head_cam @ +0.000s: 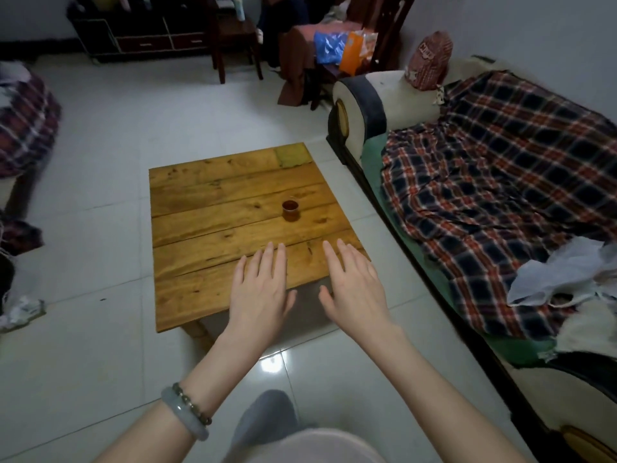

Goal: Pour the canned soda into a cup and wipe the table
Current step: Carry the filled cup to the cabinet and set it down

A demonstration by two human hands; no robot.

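A small clear cup [290, 210] holding dark brown liquid stands upright right of the middle of a low wooden table [207, 235]. A yellow-green cloth [293, 156] lies flat at the table's far right corner. My left hand [262, 289] and my right hand [354, 285] hover palm down over the table's near edge, fingers spread, holding nothing. Both are well short of the cup. No soda can is in view.
A sofa with a plaid blanket [494, 182] runs along the right, a crumpled white plastic bag [567, 275] on it. White tiled floor [100, 329] surrounds the table. Dark chairs [233, 38] and a cabinet [140, 31] stand at the back. Crumpled paper [20, 312] lies at left.
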